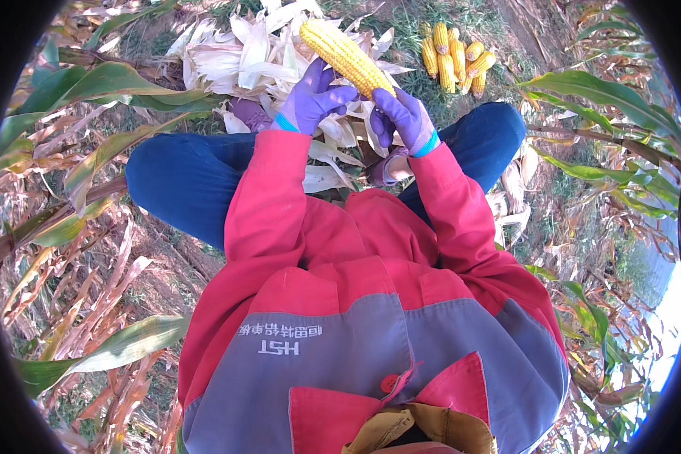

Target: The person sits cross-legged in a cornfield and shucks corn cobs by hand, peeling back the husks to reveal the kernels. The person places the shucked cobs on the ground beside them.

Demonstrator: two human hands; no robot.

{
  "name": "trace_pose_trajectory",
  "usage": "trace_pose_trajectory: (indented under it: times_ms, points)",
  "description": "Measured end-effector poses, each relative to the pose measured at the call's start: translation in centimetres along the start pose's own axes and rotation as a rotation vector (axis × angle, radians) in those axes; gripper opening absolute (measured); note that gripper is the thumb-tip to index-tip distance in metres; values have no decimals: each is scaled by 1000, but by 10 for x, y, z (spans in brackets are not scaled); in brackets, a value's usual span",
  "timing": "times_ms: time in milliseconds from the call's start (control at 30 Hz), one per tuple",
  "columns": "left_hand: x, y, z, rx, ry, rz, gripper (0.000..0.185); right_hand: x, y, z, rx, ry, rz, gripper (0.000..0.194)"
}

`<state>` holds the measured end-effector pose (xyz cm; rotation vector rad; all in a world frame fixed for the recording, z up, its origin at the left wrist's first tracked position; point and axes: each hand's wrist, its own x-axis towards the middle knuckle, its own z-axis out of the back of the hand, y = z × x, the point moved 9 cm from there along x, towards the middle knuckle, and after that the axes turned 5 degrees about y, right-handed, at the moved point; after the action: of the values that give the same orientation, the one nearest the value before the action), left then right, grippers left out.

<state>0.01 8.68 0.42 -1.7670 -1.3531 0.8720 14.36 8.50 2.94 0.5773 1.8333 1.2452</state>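
Observation:
A husked ear of yellow corn (343, 55) lies slantwise between my gloved hands, its rows of kernels bare. My right hand (400, 116), in a purple glove, grips the lower end between thumb and fingers. Beneath the ear's middle, my left hand (316, 99) has its fingers spread, with the fingertips close to the kernels; whether they bear any weight is hard to tell. Pale dry corn husks (227, 62) are heaped on the ground just beyond my hands. Further right, a small pile of husked corn ears (457, 57) rests on the grass.
My bent knees in blue trousers (187, 176) flank the husks, with a purple shoe (251, 115) among them. Standing corn plants with long green leaves (607, 96) rise at the right, and more leaves (108, 85) reach in from the left. Dry leaves litter the ground.

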Motion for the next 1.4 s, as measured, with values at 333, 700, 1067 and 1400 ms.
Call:
trace_pose_trajectory:
  times_ms: [333, 700, 1067, 1400]
  points:
    - [-11, -13, 10, -7, -124, 20, 30, -6, -25, 18, -237, -6, -128, 48]
    - [-12, 11, 45, -7, -308, 159, 46, -73, 52, 74, -139, -252, 135, 55]
    - [3, -31, -4, 80, -212, -154, 20, -66, 55, 76, 225, -60, -1, 51]
    - [7, 98, 57, 223, -344, 356, 25, 50, 2, 343, -46, -619, -32, 52]
